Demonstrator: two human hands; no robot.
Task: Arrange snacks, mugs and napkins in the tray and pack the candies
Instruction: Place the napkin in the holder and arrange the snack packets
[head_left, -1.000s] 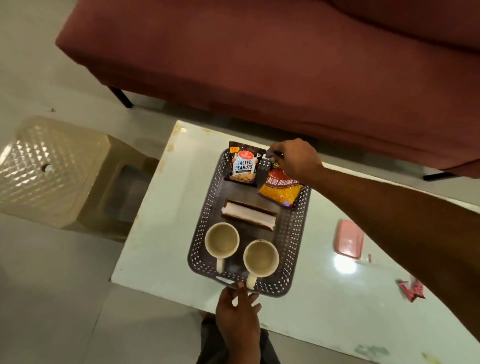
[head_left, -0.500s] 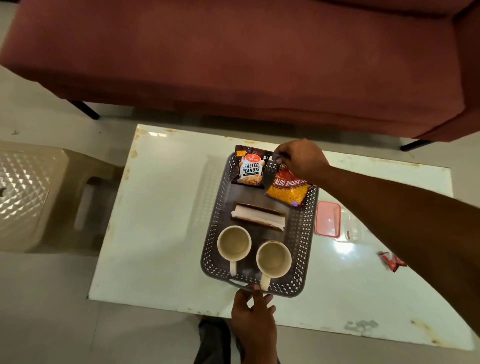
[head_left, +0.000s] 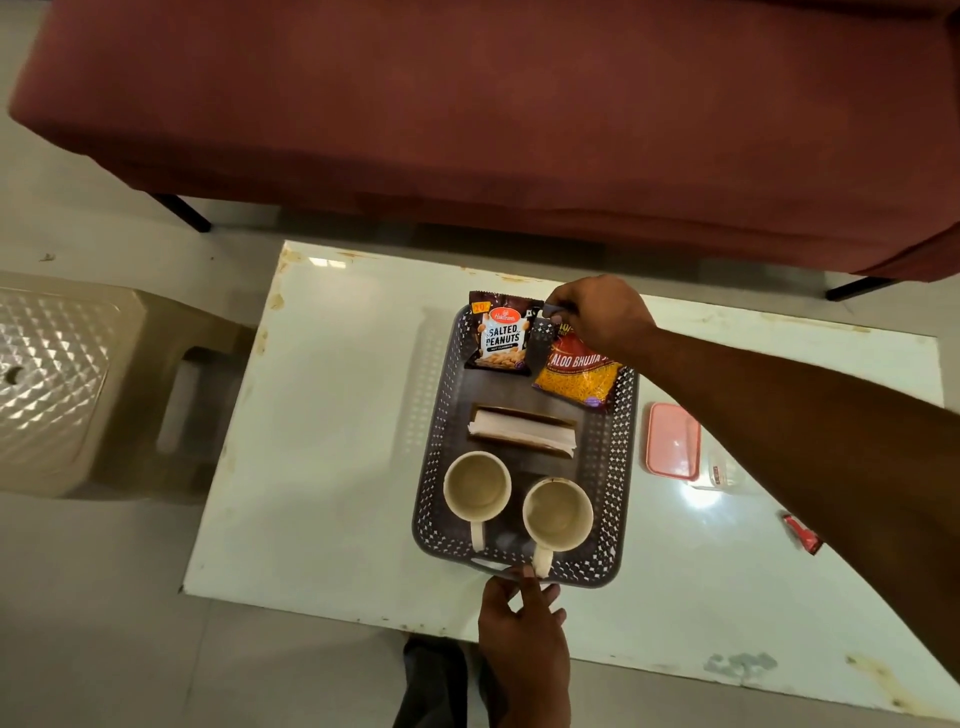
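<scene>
Right hand (head_left: 597, 312) masks the bhujia packet's (head_left: 576, 382) top at the tray's (head_left: 621, 467) far end; forearm (head_left: 779, 415) half-hides the red candy (head_left: 802, 538).

Maroon sofa (head_left: 467, 104) on black legs, glossy white table (head_left: 322, 415), beige plastic stool (head_left: 62, 374), pale tiled floor (head_left: 93, 623)
</scene>
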